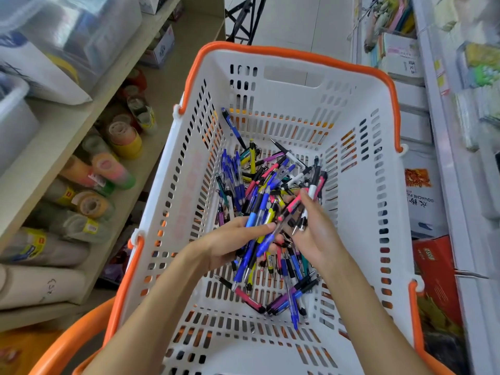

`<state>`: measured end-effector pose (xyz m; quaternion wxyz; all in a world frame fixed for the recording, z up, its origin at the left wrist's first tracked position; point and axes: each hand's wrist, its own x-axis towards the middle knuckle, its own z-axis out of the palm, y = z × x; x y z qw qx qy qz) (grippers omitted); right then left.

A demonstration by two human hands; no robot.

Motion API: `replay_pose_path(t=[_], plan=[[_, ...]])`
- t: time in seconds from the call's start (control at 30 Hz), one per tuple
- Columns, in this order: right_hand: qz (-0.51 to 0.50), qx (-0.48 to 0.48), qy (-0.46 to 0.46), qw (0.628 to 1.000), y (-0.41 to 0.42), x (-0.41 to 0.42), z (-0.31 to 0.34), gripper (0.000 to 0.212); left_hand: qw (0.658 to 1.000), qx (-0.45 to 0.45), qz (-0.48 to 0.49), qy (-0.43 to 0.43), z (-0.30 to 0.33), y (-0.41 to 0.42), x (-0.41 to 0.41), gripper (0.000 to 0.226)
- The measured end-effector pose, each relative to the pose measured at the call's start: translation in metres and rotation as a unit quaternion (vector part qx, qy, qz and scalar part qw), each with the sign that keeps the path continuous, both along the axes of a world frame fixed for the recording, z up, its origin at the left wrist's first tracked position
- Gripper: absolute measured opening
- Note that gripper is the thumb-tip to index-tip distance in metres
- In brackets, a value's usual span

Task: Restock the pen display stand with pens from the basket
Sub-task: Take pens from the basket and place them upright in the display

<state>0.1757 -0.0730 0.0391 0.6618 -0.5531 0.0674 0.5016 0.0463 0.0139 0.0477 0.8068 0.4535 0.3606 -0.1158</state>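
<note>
Between shop shelves, white orange-rimmed basket (373, 201) with loose pens (273, 182) heaped on its floor, left hand (232, 243) clasping a bundle of pens (255, 231), right hand (315, 228) pinching a few more.

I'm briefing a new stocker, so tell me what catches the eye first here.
A white basket with an orange rim fills the centre, with a heap of colourful pens on its floor. Both hands reach in: the left hand grips a bunch of pens, the right hand holds a few more. Tape rolls line the left shelf.
</note>
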Motion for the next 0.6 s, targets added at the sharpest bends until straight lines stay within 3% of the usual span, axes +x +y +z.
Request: replay_pose_path(t=[0.1,0.23,0.33,0.47,0.53,0.6], plan=[[-0.058,-0.035,-0.096,0.993,-0.002,0.009,-0.005,0.013,1.0,0.009,0.022,-0.007,0.001,0.006,-0.002,0.011],[-0.026,-0.101,-0.239,0.965,-0.005,0.019,-0.004,0.015,0.999,0.04,-0.007,0.01,-0.001,0.009,-0.005,0.011],[0.132,-0.118,-0.42,0.89,-0.009,0.02,0.005,0.014,0.999,-0.032,0.032,0.021,-0.007,0.017,-0.007,0.016],[0.334,-0.111,-0.476,0.806,-0.011,0.01,0.001,0.02,0.984,-0.164,0.07,0.02,-0.007,0.025,-0.009,0.013],[0.37,-0.151,-0.527,0.75,-0.011,0.004,-0.008,0.033,0.969,-0.216,0.116,0.0,-0.006,0.027,-0.009,0.02],[0.344,-0.163,-0.549,0.744,-0.008,-0.002,-0.013,0.037,0.959,-0.232,0.16,-0.013,-0.003,0.028,-0.008,0.021]])
